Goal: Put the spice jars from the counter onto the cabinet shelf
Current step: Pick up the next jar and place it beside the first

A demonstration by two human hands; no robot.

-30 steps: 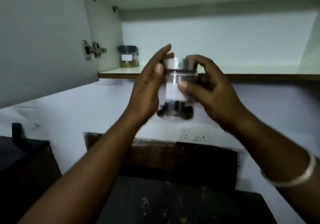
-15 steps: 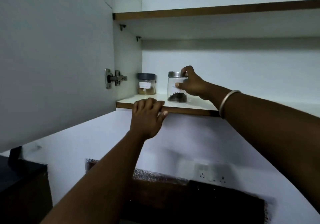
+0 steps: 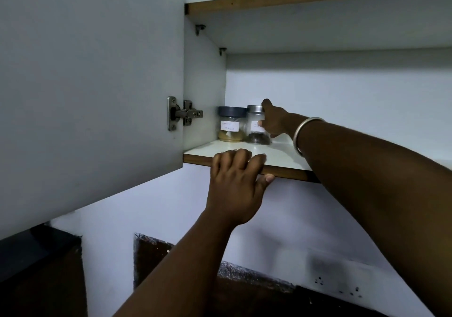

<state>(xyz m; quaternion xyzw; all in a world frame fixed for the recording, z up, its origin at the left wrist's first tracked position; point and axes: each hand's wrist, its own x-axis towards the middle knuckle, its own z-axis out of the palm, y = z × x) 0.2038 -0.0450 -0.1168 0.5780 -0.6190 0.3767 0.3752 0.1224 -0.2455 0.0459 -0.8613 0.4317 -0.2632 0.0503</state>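
Left grip (image 3: 234, 182) curled, right grip (image 3: 274, 122) clasping, outstretched

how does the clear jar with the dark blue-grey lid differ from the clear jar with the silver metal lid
The clear jar with the dark blue-grey lid holds tan powder; the clear jar with the silver metal lid holds dark pieces. The right hand grips the silver-lidded jar; the dark-lidded jar stands untouched by either hand, nearer the cabinet's side wall. Both are upright on the cabinet shelf, with white labels.

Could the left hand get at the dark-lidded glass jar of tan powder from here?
Probably yes: the left hand grips the edge of the white shelf in front of the dark-lidded jar, only bare shelf between; the silver-lidded jar stands beside it.
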